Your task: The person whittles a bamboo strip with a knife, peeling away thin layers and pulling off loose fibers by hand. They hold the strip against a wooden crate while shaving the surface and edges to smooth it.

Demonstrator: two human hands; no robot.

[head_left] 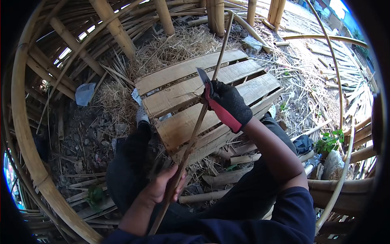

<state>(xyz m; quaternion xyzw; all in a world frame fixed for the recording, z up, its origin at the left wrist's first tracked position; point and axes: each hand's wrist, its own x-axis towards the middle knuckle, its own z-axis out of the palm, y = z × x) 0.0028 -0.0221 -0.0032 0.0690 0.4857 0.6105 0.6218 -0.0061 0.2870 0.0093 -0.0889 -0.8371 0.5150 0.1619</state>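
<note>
A long, thin bamboo strip (pixel 195 134) slants from my lap up across a slatted wooden crate (pixel 178 97). My bare left hand (pixel 165 185) is closed round its lower part, near the crate's front edge. My right hand (pixel 229 105), in a black and red glove, is closed on a knife (pixel 202 76) above the crate. The knife's short blade points up and to the left, beside the strip. Gloved fingers meet the strip there, and thin shavings stick out to their left. Most of the knife's handle is hidden by the glove.
Bamboo poles (pixel 111 26) stand behind the crate and a curved pole (pixel 28 134) runs down the left. Dry shavings (pixel 172 49) and split pieces litter the ground. A plastic bag (pixel 84 94) lies at left; a green plant (pixel 330 141) and a rock (pixel 333 164) are at right.
</note>
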